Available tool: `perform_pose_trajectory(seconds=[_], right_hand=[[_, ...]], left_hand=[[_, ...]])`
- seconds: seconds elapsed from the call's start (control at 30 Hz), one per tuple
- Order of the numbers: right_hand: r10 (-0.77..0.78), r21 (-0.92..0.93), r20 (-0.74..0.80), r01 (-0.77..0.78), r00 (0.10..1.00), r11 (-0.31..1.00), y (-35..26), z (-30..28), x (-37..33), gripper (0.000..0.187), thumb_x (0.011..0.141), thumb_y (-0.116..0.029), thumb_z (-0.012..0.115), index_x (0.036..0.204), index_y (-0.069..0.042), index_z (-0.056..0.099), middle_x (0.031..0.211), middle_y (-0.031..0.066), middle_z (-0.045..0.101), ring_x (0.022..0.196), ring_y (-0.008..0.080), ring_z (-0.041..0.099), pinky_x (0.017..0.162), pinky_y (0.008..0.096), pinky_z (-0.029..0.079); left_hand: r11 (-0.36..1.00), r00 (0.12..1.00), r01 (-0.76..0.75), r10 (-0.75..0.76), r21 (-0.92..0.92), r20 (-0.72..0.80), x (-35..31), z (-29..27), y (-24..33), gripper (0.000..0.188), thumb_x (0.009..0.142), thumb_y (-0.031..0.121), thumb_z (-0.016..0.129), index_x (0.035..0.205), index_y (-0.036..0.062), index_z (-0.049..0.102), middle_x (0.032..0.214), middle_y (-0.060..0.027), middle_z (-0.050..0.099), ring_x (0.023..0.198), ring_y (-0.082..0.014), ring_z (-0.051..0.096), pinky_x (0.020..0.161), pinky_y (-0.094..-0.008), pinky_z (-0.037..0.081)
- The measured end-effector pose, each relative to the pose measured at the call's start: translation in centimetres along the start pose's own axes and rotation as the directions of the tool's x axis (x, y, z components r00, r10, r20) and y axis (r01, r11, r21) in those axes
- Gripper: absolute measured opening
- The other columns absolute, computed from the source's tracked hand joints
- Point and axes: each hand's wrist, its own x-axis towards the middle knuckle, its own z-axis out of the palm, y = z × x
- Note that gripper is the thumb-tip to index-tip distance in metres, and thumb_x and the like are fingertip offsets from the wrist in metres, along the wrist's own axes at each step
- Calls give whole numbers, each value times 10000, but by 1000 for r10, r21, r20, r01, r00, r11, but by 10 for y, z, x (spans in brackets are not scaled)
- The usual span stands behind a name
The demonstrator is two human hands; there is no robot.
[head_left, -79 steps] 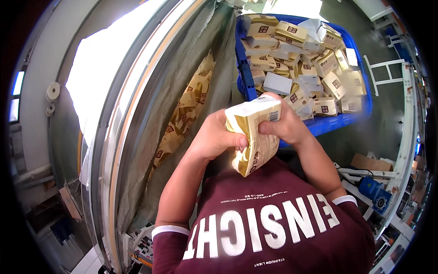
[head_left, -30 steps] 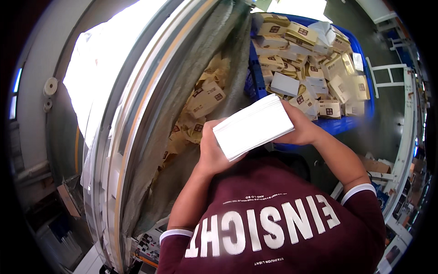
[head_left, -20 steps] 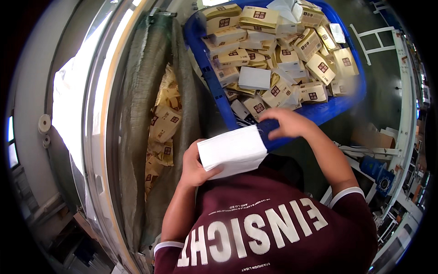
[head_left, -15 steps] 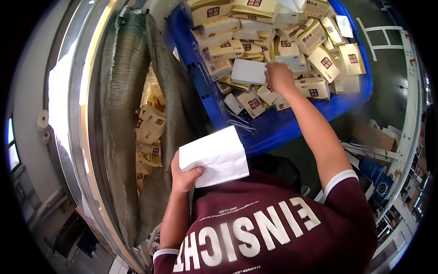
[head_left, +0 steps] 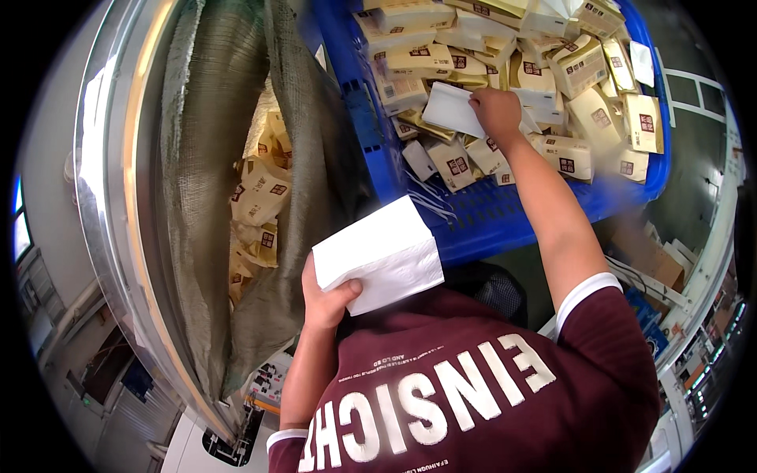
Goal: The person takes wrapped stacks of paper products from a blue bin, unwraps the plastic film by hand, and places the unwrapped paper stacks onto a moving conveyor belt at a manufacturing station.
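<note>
My left hand (head_left: 328, 302) is closed on a thick white stack of folded tissues (head_left: 386, 251), its thumb pressed on the near face. The stack is tilted in front of my chest. Over the blue plastic basket (head_left: 481, 243), my right hand (head_left: 498, 114) has its fingers curled on the edge of another white tissue stack (head_left: 452, 109). That second stack lies on a heap of cream-coloured tissue packets (head_left: 457, 165) with dark square labels. My right fingertips are partly hidden behind the hand.
Left of the basket hangs a grey-green woven sack (head_left: 209, 173), its mouth open on more cream packets (head_left: 260, 193). A pale metal rail (head_left: 146, 236) curves along the sack's left side. White frame bars (head_left: 694, 94) stand right of the basket.
The whole view has shifted a little. The white stack under my right hand now looks thinner and more slanted. My left hand still holds its stack.
</note>
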Motion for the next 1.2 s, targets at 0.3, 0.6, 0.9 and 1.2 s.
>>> perform_pose_trajectory(seconds=[0.3, 0.6, 0.9, 1.2], right_hand=[[-143, -19, -152, 142, 978, 990, 2, 1, -7, 97, 643, -180, 636, 630, -121, 561, 603, 31, 560, 582, 226, 560, 571, 343, 415], [-189, -69, -153, 180, 970, 981, 1, 0, -9, 86, 647, -178, 623, 631, -122, 560, 599, 29, 562, 583, 224, 556, 594, 339, 416], [-326, -76, -402, 323, 856, 943, -1, 1, -11, 86, 637, -161, 624, 666, -100, 570, 618, 43, 574, 599, 225, 563, 604, 332, 425], [-109, 368, -323, 231, 940, 901, -63, -147, -56, 92, 661, -55, 612, 695, -78, 530, 678, 67, 565, 670, 249, 566, 595, 361, 452]], left_hand=[[999, 999, -29, 29, 12, 17, -2, -11, 10, 695, 571, 281, 803, 1079, -31, 445, 1013, -79, 544, 934, -166, 508, 817, -296, 398], [1000, 1000, -14, 13, 26, 9, -14, -12, 3, 639, 588, 227, 782, 1075, -24, 453, 1019, -73, 544, 938, -160, 509, 823, -293, 398], [1000, 1000, -8, 7, 20, 28, -22, -9, -2, 605, 601, 198, 758, 1075, -25, 456, 1021, -77, 544, 942, -163, 512, 827, -294, 399], [994, 972, 55, -32, -95, 235, 0, -1, 3, 482, 698, 105, 636, 1102, -46, 421, 1007, -96, 546, 922, -161, 526, 814, -303, 421]])
